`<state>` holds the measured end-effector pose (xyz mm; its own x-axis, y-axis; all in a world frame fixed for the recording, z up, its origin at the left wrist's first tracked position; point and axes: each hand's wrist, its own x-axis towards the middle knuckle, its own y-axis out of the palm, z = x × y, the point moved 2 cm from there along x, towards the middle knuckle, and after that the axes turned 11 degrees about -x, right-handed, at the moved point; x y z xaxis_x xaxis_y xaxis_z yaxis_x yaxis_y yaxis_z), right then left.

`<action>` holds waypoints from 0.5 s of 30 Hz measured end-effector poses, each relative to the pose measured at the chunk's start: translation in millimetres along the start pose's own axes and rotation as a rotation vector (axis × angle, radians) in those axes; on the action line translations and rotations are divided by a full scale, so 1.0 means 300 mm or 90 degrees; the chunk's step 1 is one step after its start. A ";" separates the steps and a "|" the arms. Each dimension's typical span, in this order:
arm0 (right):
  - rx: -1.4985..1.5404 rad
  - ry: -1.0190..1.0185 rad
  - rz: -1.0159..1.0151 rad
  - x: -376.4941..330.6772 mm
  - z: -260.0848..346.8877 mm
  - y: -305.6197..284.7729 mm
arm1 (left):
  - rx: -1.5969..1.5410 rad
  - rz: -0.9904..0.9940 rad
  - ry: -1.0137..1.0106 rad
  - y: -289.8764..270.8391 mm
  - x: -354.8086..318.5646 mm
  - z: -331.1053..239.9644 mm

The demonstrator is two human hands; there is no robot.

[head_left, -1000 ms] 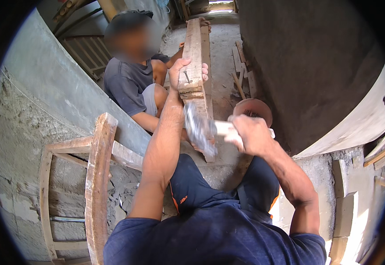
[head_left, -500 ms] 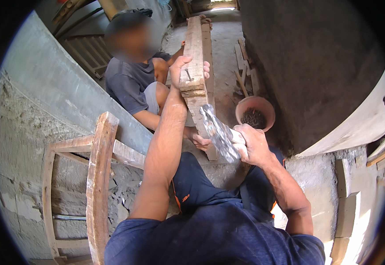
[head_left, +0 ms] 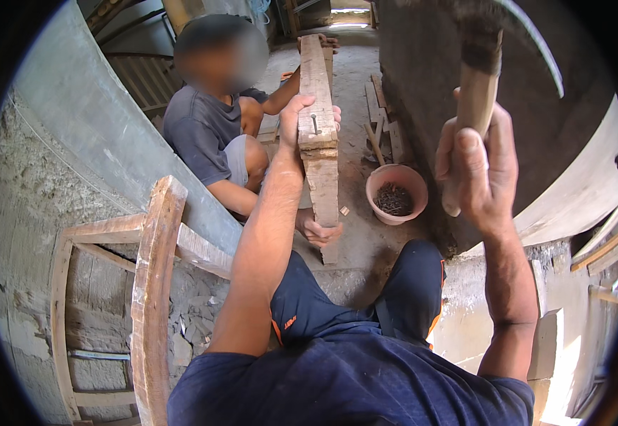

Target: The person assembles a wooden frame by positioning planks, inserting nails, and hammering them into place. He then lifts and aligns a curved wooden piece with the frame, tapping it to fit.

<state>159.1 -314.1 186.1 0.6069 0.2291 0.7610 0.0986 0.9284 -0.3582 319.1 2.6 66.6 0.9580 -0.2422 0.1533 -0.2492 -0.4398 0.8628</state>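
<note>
A wooden beam (head_left: 314,74) stretches away from me, and my left hand (head_left: 292,122) is wrapped round its near end. A nail (head_left: 315,125) stands partly out of the beam's top face, close to my fingers. Below that end is an upright board (head_left: 323,192), meeting the beam at the corner. Raised at the right, my right hand (head_left: 490,167) is closed on the wooden handle of a hammer (head_left: 478,92); its curved metal head is partly cut off by the view's upper rim. A co-worker's hand (head_left: 321,228) grips the board low down, and their other hand is at the beam's far end.
A pink bucket (head_left: 397,195) of nails stands on the floor right of the beam, with wood scraps (head_left: 380,106) behind it. The co-worker (head_left: 206,138) crouches at the left. Nearer, a wooden frame (head_left: 154,284) stands by the left wall. A dark panel (head_left: 536,142) rises at the right.
My right hand has lifted the hammer up and to the right, away from the beam. My left hand keeps its hold. The bucket now shows fully.
</note>
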 end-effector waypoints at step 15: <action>-0.206 0.024 0.049 0.304 0.274 -0.135 | 0.109 -0.054 0.088 0.094 -0.052 0.032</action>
<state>145.6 -306.9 314.5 0.6500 0.2782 0.7072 0.2937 0.7663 -0.5714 295.9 -14.5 83.9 0.9840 -0.0821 0.1579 -0.1755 -0.5966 0.7831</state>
